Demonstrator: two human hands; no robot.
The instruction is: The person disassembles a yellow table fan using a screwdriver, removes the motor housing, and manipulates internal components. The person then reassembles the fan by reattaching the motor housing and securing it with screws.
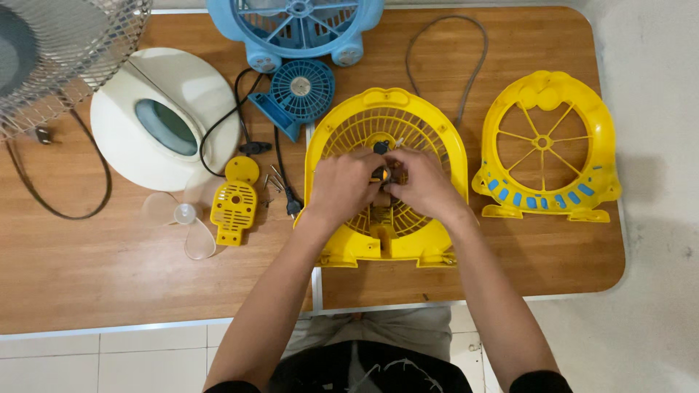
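Two hands, left [341,183] and right [422,182], pinching together on a small motor part [381,175] mid yellow grille [386,124], seemingly light, brittle plastic, best gripped by its rim.

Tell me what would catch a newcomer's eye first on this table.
Probably the bright yellow fan housing at the table's middle, with the left hand and right hand meeting over its hub. Right of it lies a matching yellow front grille with blue slots. At the far edge sits a blue fan frame, and to the left a white domed fan base.
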